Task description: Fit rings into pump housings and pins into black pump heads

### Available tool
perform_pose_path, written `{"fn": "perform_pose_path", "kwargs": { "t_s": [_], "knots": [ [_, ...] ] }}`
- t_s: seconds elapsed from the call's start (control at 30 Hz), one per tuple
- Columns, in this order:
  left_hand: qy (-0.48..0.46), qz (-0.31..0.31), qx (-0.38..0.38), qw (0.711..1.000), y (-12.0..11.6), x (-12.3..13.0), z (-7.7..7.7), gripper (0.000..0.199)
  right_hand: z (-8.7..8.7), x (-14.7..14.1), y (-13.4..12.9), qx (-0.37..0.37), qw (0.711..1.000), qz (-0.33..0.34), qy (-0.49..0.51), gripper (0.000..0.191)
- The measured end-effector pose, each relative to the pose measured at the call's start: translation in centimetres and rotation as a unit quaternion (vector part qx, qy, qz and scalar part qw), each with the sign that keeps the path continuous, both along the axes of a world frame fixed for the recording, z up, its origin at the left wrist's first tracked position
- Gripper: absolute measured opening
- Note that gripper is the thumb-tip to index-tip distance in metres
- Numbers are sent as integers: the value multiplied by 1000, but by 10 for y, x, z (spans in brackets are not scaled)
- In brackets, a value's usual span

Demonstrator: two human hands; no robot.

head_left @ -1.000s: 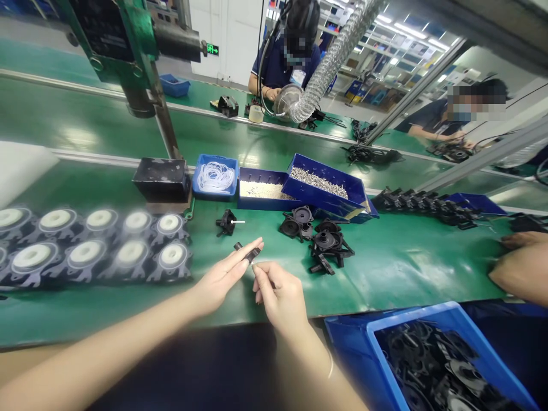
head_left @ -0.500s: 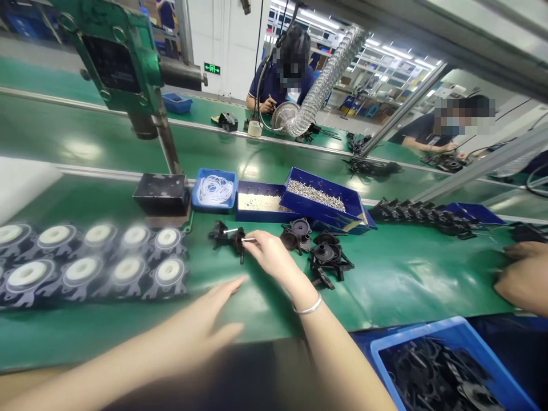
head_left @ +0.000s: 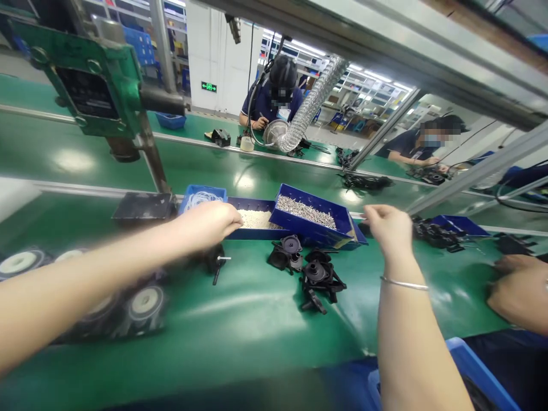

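My left hand (head_left: 216, 221) reaches over the near edge of a blue bin (head_left: 257, 233) of small cream-coloured pieces (head_left: 259, 218). Its fingers are pressed together, and anything between them is hidden. To the right of a second blue bin (head_left: 314, 223), heaped with short metal pins (head_left: 305, 211), my right hand (head_left: 390, 225) is raised with thumb and fingers pinched. What it holds, if anything, is too small to make out. Below my left hand lies a black plastic part (head_left: 216, 264) with a pale pin sticking out, partly covered by my forearm.
Black moulded parts (head_left: 317, 274) lie in a cluster mid-bench. Black parts with white discs (head_left: 145, 302) stand in rows at left, beneath a green press (head_left: 85, 85). A blue tray of clear rings (head_left: 203, 197) sits behind my left wrist. Another person's hand (head_left: 520, 291) is at right.
My right hand has left the black part with the pin and moved right, past the pin bin. My left hand has moved up and forward to the bin of cream pieces. The view has shifted.
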State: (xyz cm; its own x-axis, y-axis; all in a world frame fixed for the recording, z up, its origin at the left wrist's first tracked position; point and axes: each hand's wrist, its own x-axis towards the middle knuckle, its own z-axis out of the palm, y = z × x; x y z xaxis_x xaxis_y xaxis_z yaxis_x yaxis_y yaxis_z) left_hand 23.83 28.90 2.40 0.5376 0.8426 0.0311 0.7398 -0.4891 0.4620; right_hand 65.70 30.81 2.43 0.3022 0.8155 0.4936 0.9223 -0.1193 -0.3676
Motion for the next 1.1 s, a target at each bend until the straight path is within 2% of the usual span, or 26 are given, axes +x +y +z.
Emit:
{"fn": "perform_pose_path", "kwargs": {
  "t_s": [0.1, 0.23, 0.3, 0.37, 0.47, 0.53, 0.73, 0.87, 1.0, 1.1],
  "knots": [
    [88, -9, 8, 996, 48, 35, -22, 17, -22, 19, 23, -97, 995, -15, -11, 28],
    [118, -18, 1, 993, 89, 69, -55, 5, -39, 29, 40, -157, 987, -16, -22, 32],
    [133, -19, -7, 991, 102, 78, -67, 5, -44, 36, 44, -180, 983, -15, -23, 32],
    [148, -18, -17, 989, 110, 82, -75, 14, -51, 43, 47, -213, 977, -9, -26, 27],
    [161, -15, -23, 987, 113, 83, -79, 24, -61, 51, 51, -259, 965, 15, -31, 24],
    [162, -13, -21, 987, 113, 82, -80, 23, -67, 53, 54, -268, 963, 28, -30, 25],
    [149, -17, -54, 987, 113, 82, -83, 25, -76, 53, 48, -226, 974, 31, 1, 17],
    [139, -19, -61, 988, 111, 83, -82, 31, -80, 51, 41, -157, 986, 16, 58, 11],
    [143, -21, -71, 987, 109, 85, -80, 32, -80, 51, 39, -45, 989, -19, 143, 25],
    [150, -14, -81, 985, 108, 86, -78, 30, -74, 52, 37, 54, 977, -37, 205, 39]
  ]
}}
